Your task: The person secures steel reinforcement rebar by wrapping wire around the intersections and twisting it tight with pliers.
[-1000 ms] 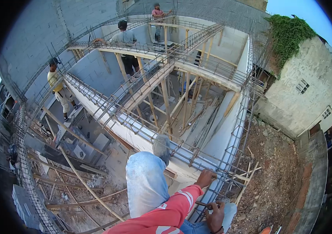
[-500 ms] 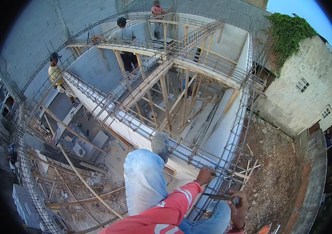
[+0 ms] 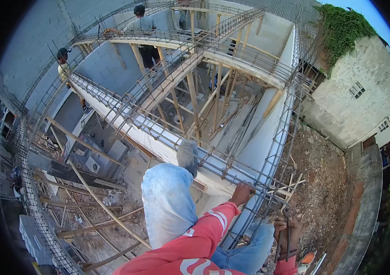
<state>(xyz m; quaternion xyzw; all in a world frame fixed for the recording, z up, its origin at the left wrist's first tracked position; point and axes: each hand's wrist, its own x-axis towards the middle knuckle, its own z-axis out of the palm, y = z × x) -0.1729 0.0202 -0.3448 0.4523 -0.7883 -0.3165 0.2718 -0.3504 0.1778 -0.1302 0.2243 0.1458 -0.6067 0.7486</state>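
Observation:
My left hand (image 3: pixel 242 194) is closed around a steel rebar (image 3: pixel 260 187) near the corner of a rebar cage (image 3: pixel 222 166) on top of the wall. To the right of that corner, my right hand (image 3: pixel 287 228) grips a pair of pincers (image 3: pixel 283 211). The jaws point up towards the cage, and the handles hang below the fingers. The jaws look close to the bars, but I cannot tell if they touch. One shoe (image 3: pixel 187 158) rests at the wall-top cage, and my jeans-clad legs are on either side of my left arm.
White block walls (image 3: pixel 153 142) carry rebar cages, with timber props (image 3: pixel 192 101) inside. Left and right are long drops to rubble ground (image 3: pixel 316 183). Several people stand farther off, including one in a dark cap (image 3: pixel 141 27). A weathered building (image 3: pixel 362 91) is at right.
My right hand has drawn slightly right, and the pincers have swung from lying sideways to jaws up. My left hand stays on the rebar. The view has shifted slightly.

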